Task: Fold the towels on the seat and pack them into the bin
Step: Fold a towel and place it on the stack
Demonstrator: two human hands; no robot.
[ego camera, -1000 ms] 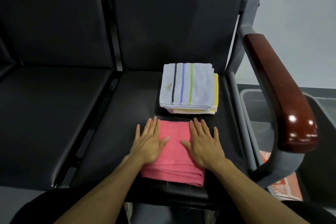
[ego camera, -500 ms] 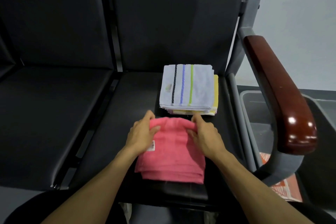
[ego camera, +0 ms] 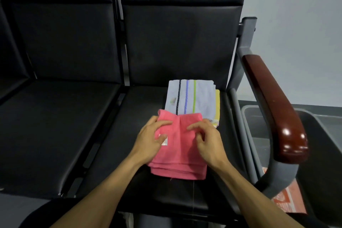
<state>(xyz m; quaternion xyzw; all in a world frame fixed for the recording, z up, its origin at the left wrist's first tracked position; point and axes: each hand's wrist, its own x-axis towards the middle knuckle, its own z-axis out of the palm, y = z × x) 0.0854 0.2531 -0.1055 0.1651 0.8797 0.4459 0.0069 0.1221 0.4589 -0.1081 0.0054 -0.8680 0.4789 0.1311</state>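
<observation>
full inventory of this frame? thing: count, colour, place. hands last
pink towel: 1, pink, front of the right-hand seat, far edge lifted over the stack's near edge
striped towel: 1, white with black, blue and green stripes, top of the stack behind the pink towel
yellow towel: 1, yellow, under the striped towel, edge showing
seats: 2 in view, black, side by side
armrest: 1, dark red-brown, right of the seat
bin: 1, grey, beside the chair, partly hidden by the armrest
left hand: 1, pinching the pink towel
right hand: 1, pinching the pink towel

waiting area: joined black seats [ego camera: 61, 126], wooden armrest [ego camera: 273, 109].
</observation>
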